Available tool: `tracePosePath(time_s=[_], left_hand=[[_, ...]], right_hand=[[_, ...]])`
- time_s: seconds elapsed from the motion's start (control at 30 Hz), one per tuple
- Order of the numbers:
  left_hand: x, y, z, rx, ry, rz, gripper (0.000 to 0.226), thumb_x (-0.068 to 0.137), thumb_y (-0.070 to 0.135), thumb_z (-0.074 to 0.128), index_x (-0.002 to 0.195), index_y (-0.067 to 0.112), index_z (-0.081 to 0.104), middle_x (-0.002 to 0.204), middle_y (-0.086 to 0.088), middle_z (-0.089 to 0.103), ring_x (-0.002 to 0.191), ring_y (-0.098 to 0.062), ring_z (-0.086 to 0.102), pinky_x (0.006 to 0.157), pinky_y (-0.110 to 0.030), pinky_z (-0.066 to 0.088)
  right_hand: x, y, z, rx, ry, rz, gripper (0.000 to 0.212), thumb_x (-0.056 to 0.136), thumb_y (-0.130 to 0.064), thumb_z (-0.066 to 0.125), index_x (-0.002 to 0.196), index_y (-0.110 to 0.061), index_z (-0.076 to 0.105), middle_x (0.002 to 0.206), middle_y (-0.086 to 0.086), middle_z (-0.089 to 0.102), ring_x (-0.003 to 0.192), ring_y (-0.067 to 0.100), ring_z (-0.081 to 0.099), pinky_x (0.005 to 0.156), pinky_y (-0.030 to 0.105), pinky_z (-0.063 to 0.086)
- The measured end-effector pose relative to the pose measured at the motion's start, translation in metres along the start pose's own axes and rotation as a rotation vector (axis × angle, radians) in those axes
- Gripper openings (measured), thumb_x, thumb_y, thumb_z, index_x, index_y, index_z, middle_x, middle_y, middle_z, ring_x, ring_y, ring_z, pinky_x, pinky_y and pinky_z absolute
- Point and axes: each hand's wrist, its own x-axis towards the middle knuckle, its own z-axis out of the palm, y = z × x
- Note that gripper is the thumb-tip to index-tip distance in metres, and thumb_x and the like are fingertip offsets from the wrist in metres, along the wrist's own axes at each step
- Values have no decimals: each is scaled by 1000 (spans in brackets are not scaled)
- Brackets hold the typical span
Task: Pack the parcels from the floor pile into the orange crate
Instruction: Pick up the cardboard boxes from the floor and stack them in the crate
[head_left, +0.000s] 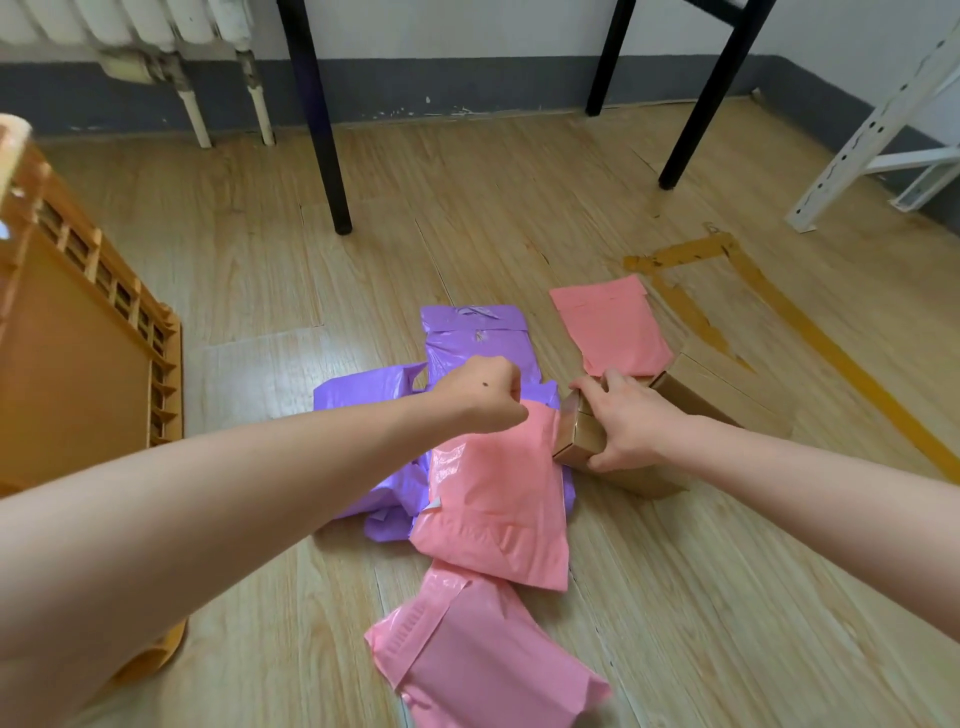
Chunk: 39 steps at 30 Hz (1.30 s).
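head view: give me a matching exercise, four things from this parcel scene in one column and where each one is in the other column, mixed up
Things
1. orange crate
2. small cardboard box
3. nearest pink mailer bag
4. far purple mailer bag

Places
a. gripped by the right hand
b. lowest in the view, touched by neither of the hands
c. at the left edge of the view
d. lying flat just beyond the left hand

Pairs: 1-c, 2-a, 3-b, 4-d
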Motion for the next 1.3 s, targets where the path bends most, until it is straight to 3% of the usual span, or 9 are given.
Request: tracePosePath(time_s=[0.17,0.27,0.47,0.6,0.77,0.97,1.13,1.23,1.3], left_hand=[[-7,-3,-8,-40,15,15,19,81,18,56,96,9,62,89,-6,62,87,-26,61,64,-30,44],[-13,-7,-19,-131,45,4,39,80,36,66,105,8,55,80,0,56,74,-18,54,66,-33,44],[-37,-15,-59,-294,108,-64,77,70,56,74,126,16,41,105,-1,58,90,-15,54,57,-22,39],[-54,-33,-91,-420,142,-109,95,65,65,73,136,16,35,116,-4,59,100,-19,60,69,-27,46],[-85,-60,-138,-540,201,-106,90,71,65,68,139,18,34,109,4,56,98,-11,61,90,-36,50],[-129,-107,-182,-619,211,-81,99,71,43,79,149,21,22,131,-2,50,107,-14,53,91,-32,48],[-161,-129,-207,-689,167,-87,83,76,28,78,144,24,31,122,3,50,112,-15,51,104,-40,43],[-179,-143,-220,-773,149,-91,79,72,31,79,140,20,39,125,0,58,115,-19,57,106,-44,41],[-193,-151,-227,-818,181,-98,80,69,35,77,139,18,42,123,-4,61,114,-21,59,106,-45,41]], right_hand=[[0,-17,-23,54,64,-63,101,56,-49,77,140,-27,25,118,9,38,113,31,46,92,38,44],[0,-32,-39,67,134,-113,100,55,-49,76,139,-28,27,116,7,38,112,29,44,92,38,43],[-3,-69,-76,124,287,-200,105,57,-48,78,142,-29,21,116,4,40,115,25,43,94,39,39],[-2,-100,-101,261,328,-237,106,56,-42,82,142,-31,21,118,3,40,113,24,47,96,41,43],[5,-142,-134,464,374,-259,103,59,-34,84,141,-28,23,117,5,39,107,20,49,92,31,45],[12,-192,-172,793,461,-254,99,61,-36,85,141,-24,27,120,5,45,110,20,51,94,31,45],[8,-231,-199,1125,385,-314,79,76,-31,78,140,-24,32,115,5,49,105,19,57,85,29,49],[9,-257,-210,1344,336,-351,60,81,-31,72,131,-23,39,116,9,57,101,21,63,71,27,52],[10,-273,-214,1456,303,-371,62,78,-37,71,130,-20,42,114,6,61,97,20,65,67,28,52]])
